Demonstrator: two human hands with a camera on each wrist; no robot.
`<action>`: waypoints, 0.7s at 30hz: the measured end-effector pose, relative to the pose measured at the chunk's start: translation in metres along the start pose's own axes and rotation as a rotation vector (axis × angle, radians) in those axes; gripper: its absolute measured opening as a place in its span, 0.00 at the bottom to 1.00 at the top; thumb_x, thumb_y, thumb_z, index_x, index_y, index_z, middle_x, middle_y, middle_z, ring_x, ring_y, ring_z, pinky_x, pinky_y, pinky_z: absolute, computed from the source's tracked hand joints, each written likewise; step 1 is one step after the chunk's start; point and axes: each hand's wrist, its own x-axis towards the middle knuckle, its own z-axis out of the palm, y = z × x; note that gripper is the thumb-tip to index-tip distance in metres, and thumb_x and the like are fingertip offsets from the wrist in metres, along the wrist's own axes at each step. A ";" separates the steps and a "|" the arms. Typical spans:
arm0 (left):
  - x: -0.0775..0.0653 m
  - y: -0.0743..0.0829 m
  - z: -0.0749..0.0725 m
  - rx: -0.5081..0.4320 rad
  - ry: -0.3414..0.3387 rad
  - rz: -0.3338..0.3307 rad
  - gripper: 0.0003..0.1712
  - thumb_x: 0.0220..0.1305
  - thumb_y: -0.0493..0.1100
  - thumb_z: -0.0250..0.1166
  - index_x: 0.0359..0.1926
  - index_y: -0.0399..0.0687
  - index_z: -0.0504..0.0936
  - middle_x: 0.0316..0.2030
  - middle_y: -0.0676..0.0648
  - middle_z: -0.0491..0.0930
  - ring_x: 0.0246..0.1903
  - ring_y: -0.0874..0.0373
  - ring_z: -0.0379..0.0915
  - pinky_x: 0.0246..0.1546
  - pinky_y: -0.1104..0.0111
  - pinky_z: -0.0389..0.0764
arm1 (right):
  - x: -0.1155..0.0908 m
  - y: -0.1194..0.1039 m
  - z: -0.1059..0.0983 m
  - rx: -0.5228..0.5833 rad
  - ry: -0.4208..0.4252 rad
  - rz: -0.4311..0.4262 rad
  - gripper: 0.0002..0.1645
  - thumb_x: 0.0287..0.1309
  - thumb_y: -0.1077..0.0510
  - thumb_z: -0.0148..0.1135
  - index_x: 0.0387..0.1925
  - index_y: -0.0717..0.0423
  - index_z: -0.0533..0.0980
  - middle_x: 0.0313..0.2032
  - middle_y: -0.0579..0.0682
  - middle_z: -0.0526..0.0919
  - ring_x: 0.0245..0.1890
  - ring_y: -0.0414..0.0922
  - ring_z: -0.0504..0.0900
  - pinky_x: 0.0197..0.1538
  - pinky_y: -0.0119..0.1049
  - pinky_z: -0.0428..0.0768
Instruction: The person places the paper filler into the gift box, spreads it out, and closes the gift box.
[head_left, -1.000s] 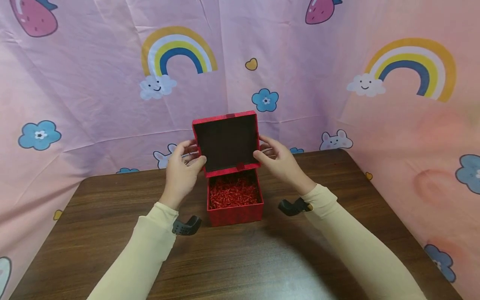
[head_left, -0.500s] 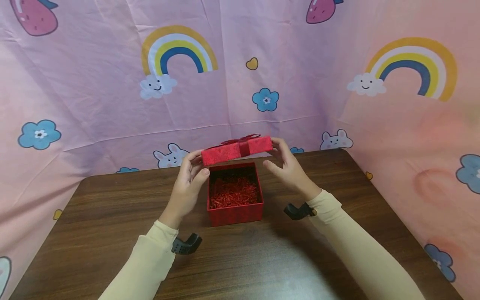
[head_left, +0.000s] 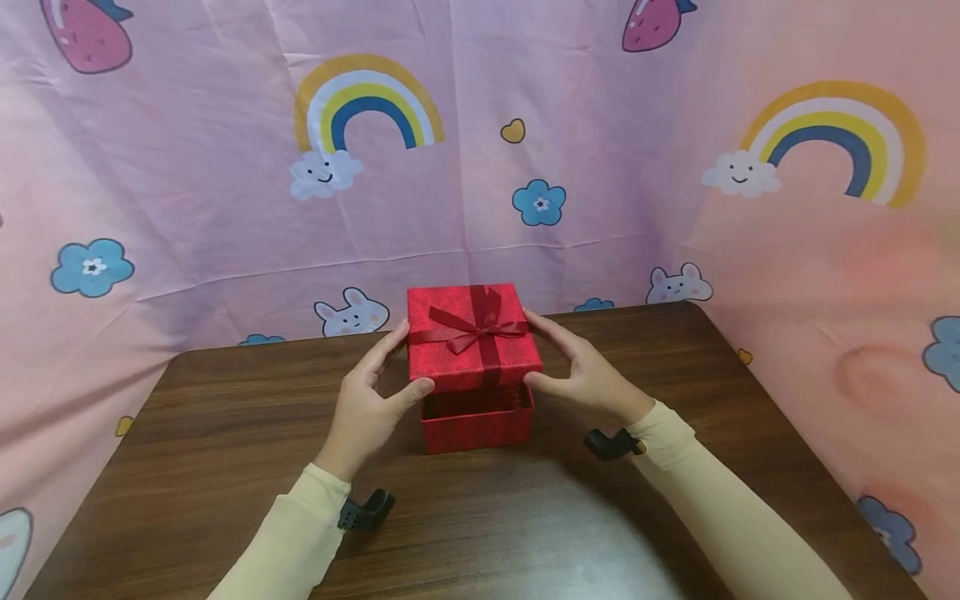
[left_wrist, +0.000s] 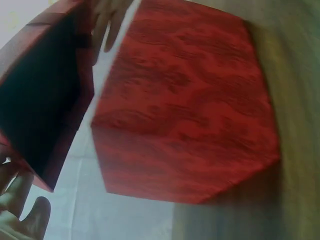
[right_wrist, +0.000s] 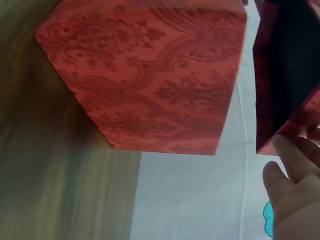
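A red patterned gift box lid (head_left: 453, 357) with a dark red ribbon bow (head_left: 478, 333) hovers over its box base (head_left: 476, 432), top side up. My left hand (head_left: 366, 412) grips the lid's left side, thumb at the near corner. On the opposite side my right hand (head_left: 592, 379) holds it likewise. A gap shows between lid and base at the front. In the left wrist view, the lid's black inside (left_wrist: 42, 100) faces the base (left_wrist: 185, 95). The right wrist view has fingers (right_wrist: 295, 157) at the lid's edge, apart from the base. Most of the red shredded paper is hidden beneath the lid.
The base stands on a dark wood-grain table (head_left: 225, 433), toward its back edge. Behind and to the right hangs a pink and lilac cloth (head_left: 585, 100) printed with rainbows, flowers and rabbits. A small black camera mount (head_left: 367, 510) sticks out from each wrist.
The lid has tipped from nearly upright, inside facing me, to bow side up, and has come down and nearer over the base. Both hands moved with it and now cover its sides.
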 end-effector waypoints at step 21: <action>-0.027 -0.039 0.010 0.040 -0.121 -0.058 0.48 0.62 0.48 0.77 0.79 0.65 0.63 0.77 0.58 0.62 0.74 0.55 0.63 0.70 0.42 0.68 | -0.024 0.023 0.016 -0.065 0.027 0.021 0.56 0.54 0.55 0.80 0.79 0.46 0.61 0.76 0.45 0.65 0.75 0.48 0.65 0.74 0.61 0.63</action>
